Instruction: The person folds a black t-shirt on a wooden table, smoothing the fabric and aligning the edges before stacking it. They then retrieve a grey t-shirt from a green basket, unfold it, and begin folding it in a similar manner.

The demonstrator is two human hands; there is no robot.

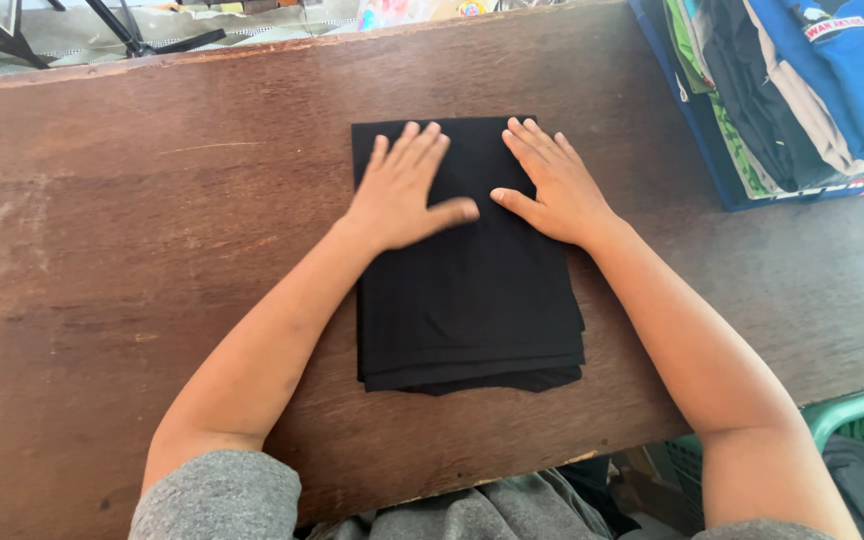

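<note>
Hands flat now | left hand (pixel 399 190) and right hand (pixel 552 185) spread wide, palms down, thumbs nearly meeting, gripping nothing | folded black garment (pixel 467 290) pinned mid wooden table (pixel 102 250), pressed to keep folds crisp | blue crate (pixel 717 175) of folded clothes far right

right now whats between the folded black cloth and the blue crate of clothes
Only bare wooden table lies between the folded black cloth and the blue crate, seen in the head view.
</note>
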